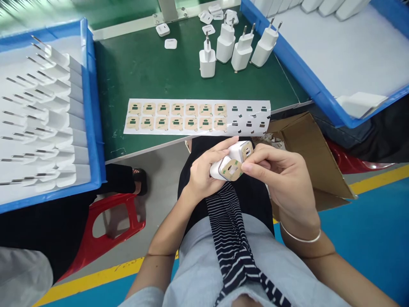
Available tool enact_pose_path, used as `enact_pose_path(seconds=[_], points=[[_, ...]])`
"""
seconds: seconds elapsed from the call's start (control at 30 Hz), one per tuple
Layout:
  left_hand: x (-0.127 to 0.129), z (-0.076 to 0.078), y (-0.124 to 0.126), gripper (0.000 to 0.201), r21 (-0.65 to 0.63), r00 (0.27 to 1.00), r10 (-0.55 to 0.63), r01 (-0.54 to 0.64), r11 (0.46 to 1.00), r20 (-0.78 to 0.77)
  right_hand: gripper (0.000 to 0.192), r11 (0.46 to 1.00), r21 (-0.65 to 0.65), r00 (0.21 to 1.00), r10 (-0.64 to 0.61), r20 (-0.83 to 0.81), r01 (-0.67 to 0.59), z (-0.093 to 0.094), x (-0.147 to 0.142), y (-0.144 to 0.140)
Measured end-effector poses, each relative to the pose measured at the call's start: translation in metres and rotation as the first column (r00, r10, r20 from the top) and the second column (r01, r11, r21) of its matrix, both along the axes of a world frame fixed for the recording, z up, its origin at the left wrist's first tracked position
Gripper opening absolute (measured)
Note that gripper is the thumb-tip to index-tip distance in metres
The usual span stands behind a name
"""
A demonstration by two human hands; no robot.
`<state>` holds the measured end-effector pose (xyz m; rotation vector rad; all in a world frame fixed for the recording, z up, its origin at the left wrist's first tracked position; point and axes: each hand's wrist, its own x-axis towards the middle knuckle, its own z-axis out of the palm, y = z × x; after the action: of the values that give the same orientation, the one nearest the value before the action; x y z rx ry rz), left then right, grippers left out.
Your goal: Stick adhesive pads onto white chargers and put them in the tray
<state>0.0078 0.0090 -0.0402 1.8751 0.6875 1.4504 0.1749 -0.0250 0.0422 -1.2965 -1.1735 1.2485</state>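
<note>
Chargers (pixel 231 160) clasped in both hands.

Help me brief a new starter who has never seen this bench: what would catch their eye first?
Probably the two hands low in the middle: the left hand grips white chargers while the right hand presses a tan sticker onto one. Just above lies the sticker sheet, partly used at its right end. A blue tray of white plugs fills the left.

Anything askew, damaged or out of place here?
Nothing stands out. The left hand holds two chargers; the right hand presses a sticker on one. Sticker sheet lies flat, partly used; four chargers stand upright.
</note>
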Motion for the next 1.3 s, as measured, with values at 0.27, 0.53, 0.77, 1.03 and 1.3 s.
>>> enact_pose_path(seconds=[0.27, 0.53, 0.77, 1.03, 1.3], points=[[-0.0004, -0.0001, 0.0006, 0.037, 0.004, 1.0, -0.006, 0.006, 1.0, -0.026, 0.013, 1.0, -0.013, 1.0, 0.0, -0.011, 0.0, -0.0011, 0.0025, -0.0009], [-0.0007, 0.0003, -0.0006, 0.036, -0.018, 0.998, 0.004, -0.005, 1.0, -0.057, 0.013, 1.0, -0.019, 1.0, 0.002, -0.028, -0.002, -0.0025, 0.0031, 0.0003], [0.0004, 0.0005, -0.0006, 0.04, -0.004, 1.0, -0.015, 0.015, 1.0, 0.024, 0.012, 1.0, -0.016, 1.0, 0.005, -0.022, -0.006, -0.0014, 0.0018, 0.0001], [-0.0007, -0.0047, -0.001, 0.04, -0.001, 1.0, -0.006, 0.006, 1.0, -0.024, 0.013, 1.0, 0.007, 0.998, -0.013, 0.057, 0.012, 0.0, -0.0007, -0.0017], [-0.0015, -0.0057, -0.002, 0.039, -0.005, 0.997, 0.017, -0.018, 1.0, -0.08, 0.013, 0.999, 0.021, 0.996, -0.034, 0.088, 0.033, 0.0005, -0.0033, -0.0031]])
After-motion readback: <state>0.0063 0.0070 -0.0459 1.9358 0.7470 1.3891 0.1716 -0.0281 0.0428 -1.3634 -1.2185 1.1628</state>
